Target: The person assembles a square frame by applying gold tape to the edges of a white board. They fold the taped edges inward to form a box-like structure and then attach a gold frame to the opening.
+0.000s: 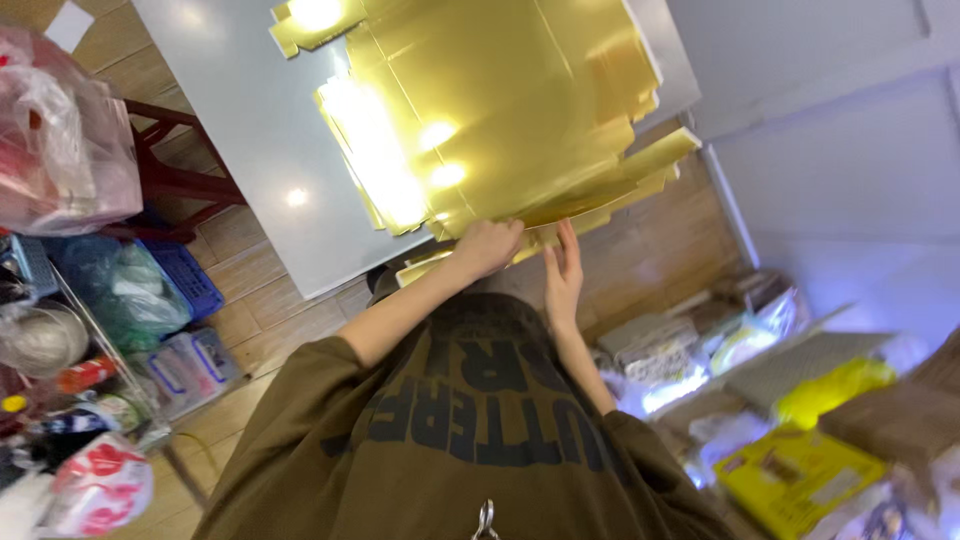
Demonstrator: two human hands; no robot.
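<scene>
A stack of shiny gold cardboard sheets (480, 110), too many to count, lies at the near edge of one white table (250, 130). The left hand (487, 246) curls closed over that stack's near edge. The right hand (562, 275), fingers straight and open, presses flat against the same edge.

Flat gold carton (480, 110) on table (240, 120) — yellow packet (795, 478) right.
</scene>
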